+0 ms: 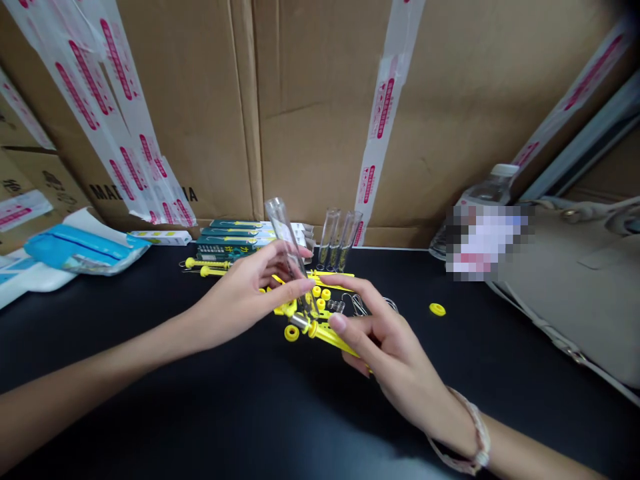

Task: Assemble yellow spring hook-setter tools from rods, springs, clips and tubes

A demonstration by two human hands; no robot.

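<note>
My left hand (250,287) is closed round a clear tube (279,217), which leans with its upper end away to the left. In my right hand (387,337), between thumb and fingers, is a yellow plastic rod (334,337) that slants down to the right. A silvery metal piece, perhaps a spring (299,321), sits at the rod's upper end, close below the tube's lower end. Whether they touch I cannot tell. Around the fingers lie small yellow rings (291,333), yellow caps (326,294), small springs (337,307) and metal hooks (358,305).
Clear tubes (329,237) stand upright behind my hands. Stacked green boxes (225,250) and finished-looking yellow pieces with hooks (213,271) lie left of them. A blue packet (85,250) is far left. A bottle (493,187), a bag (575,287) and a yellow ring (437,309) are right.
</note>
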